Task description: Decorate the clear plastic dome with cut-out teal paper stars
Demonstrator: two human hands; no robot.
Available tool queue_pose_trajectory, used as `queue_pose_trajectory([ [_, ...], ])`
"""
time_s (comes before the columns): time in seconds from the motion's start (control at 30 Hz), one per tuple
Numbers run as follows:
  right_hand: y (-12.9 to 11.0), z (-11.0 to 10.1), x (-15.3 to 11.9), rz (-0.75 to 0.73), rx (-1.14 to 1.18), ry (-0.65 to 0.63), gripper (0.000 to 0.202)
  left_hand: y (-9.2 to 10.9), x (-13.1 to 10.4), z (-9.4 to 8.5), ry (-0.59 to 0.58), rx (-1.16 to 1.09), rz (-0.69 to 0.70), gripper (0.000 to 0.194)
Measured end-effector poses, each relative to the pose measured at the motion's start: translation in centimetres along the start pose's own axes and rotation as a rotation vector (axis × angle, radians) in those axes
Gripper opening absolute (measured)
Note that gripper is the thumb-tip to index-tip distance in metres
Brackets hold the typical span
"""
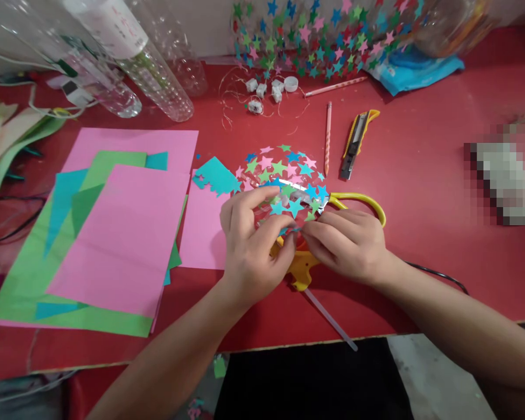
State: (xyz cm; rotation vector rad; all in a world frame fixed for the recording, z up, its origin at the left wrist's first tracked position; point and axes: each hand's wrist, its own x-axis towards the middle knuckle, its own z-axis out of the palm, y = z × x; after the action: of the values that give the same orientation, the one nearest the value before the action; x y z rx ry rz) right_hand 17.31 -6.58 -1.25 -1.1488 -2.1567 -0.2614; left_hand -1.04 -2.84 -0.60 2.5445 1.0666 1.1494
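A rounded clear plastic piece (294,171) covered with pink, green and blue paper stars sits in front of me. My left hand (256,239) curls around its near left side, thumb and forefinger pinched at the near edge. At that same edge the fingertips of my right hand (343,242) are pinched together, almost touching the left ones; a tiny bluish bit shows between the hands, too small to make out. Yellow-handled scissors (362,198) lie behind, blades partly covered by the plastic. Below the hands is a yellow glue gun (301,271), partly hidden, with a glue stick (332,321) projecting.
Coloured paper sheets (122,239) are stacked at left, beside a cut blue paper scrap (216,176). A box cutter (356,143) and a pencil (328,137) lie beyond. Plastic bottles (157,87), a star-covered clear container (324,38) and a blue packet (413,70) line the back.
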Motion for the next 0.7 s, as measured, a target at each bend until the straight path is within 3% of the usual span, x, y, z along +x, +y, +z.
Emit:
queue_pose_trajectory([
  [0.3, -0.39, 0.09, 0.36, 0.149, 0.177, 0.009, 0.015, 0.05, 0.09, -0.14, -0.009, 0.001, -0.001, 0.016],
  [0.7, -0.41, -0.01, 0.42, 0.178, 0.218, -0.004, 0.010, 0.22, 0.09, -0.11, -0.013, -0.011, -0.001, 0.014],
])
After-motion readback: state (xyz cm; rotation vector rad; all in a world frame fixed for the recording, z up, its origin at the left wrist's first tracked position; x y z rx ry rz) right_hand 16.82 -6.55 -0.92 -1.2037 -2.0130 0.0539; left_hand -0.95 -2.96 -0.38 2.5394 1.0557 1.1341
